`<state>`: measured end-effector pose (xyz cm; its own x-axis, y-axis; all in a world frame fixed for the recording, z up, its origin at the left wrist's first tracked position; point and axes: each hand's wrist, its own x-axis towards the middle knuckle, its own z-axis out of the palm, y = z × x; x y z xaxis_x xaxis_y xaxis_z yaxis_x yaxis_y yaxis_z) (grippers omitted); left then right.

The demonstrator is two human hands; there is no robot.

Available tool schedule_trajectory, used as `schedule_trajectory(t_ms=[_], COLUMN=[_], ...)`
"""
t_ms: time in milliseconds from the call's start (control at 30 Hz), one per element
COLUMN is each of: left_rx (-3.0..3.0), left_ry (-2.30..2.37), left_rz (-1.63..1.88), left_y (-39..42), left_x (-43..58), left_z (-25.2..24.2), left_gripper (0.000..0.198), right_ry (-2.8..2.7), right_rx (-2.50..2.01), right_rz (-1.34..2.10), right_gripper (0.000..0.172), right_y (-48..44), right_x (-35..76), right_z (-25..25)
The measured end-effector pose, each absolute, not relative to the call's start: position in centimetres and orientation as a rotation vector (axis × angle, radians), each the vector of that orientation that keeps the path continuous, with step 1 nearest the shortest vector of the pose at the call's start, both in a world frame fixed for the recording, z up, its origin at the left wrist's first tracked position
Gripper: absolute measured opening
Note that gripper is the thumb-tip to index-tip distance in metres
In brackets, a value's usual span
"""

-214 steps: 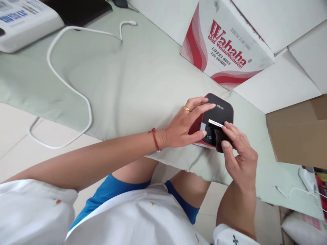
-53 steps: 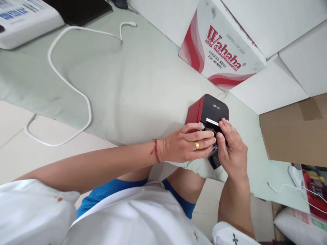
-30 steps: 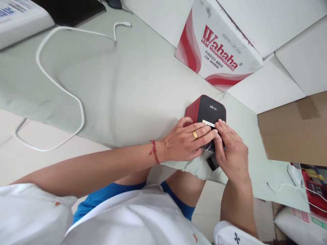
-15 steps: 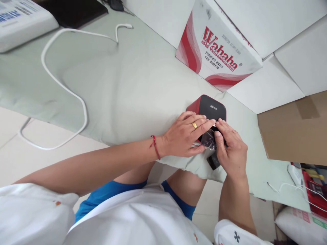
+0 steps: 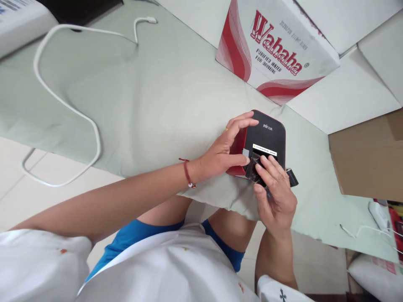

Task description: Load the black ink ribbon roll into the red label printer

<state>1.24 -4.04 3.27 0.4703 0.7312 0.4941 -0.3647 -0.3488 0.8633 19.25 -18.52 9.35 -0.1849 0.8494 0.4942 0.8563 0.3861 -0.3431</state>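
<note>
Currently, in the head view, a black-topped, red-sided box-shaped device (image 5: 267, 133) sits on the pale green cloth-covered surface (image 5: 176, 105), between two and three o'clock from the left hand (image 5: 223, 154) and at eleven from the right hand (image 5: 277, 193). The left hand is spread wide, thumb and fingertips against the device's left edge. The right hand's fingers press on crinkled, shiny dark film (image 5: 252, 166) at the device's seven o'clock; whether they pinch it, I cannot tell. A small black cylindrical roll (image 5: 293, 178) lies at its four o'clock.
</note>
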Motion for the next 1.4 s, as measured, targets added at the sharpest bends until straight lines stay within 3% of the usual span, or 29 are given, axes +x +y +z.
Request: schedule_trajectory(t_ms=[233, 467, 867, 1033, 1167, 1300, 1400], left_rx=[1.431, 1.304, 1.098, 1.055, 1.053, 1.142, 1.169], left_ry=[0.311, 0.380, 0.433, 0.411, 0.418, 0.494, 0.532], left_rz=[1.118, 1.057, 1.047, 1.039, 0.998, 0.974, 0.974], left_y=[-3.6, -3.7, -3.7, -4.0, -4.1, -4.1, -4.1], left_x=[1.2, 1.2, 2.3, 2.4, 2.2, 1.7, 1.8], left_z=[2.8, 2.9, 3.4, 3.8, 3.7, 3.2, 2.8], left_gripper=[0.077, 0.101, 0.098, 0.099, 0.096, 0.091, 0.093], right_ry=[-2.018, -2.013, -1.992, -2.052, -2.025, -1.956, -2.133], right_rx=[-1.431, -1.432, -1.496, -1.549, -1.552, -1.869, -2.027], right_rz=[-0.039, -0.023, -0.040, -0.166, 0.061, 0.403, 0.371], right_gripper=[0.052, 0.055, 0.049, 0.035, 0.021, 0.031, 0.034], right_y=[-18.4, -18.5, -18.7, -18.6, -16.9, -13.1, -9.9], right_x=[19.5, 19.4, 19.1, 19.0, 19.8, 21.0, 21.7], right_z=[8.5, 8.5, 8.6, 10.1, 12.9, 15.4, 16.1])
